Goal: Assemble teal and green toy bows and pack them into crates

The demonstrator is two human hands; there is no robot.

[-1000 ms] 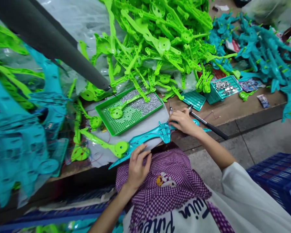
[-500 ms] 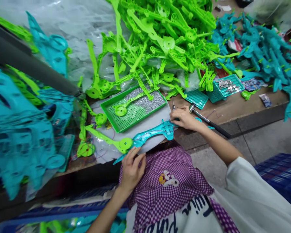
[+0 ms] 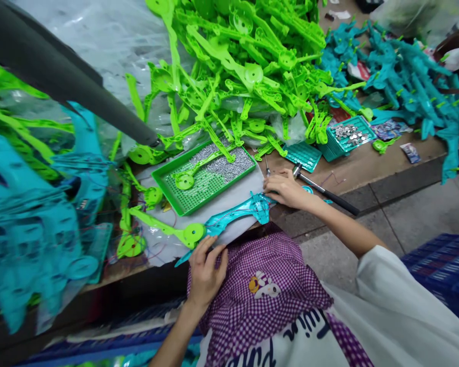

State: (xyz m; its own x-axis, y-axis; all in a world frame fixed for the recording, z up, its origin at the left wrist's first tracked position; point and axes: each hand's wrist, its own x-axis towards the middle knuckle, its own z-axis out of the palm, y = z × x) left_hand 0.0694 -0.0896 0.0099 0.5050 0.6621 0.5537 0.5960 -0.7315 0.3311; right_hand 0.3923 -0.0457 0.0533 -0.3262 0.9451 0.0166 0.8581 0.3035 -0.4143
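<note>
head view: both hands [image 3: 286,191] at blue part [image 3: 235,213], beside green tray [image 3: 202,188].

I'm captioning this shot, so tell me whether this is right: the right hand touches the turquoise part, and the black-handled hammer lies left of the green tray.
Not quite: the head view shows the black-handled hammer lying to the right of the green tray, not left. The right hand touches the turquoise part, as you say.

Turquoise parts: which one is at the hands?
The turquoise part lying singly in front of the green tray, left hand near one end, right hand over the other half, unlike those bunched in the left heap and upper-right heap.
</note>
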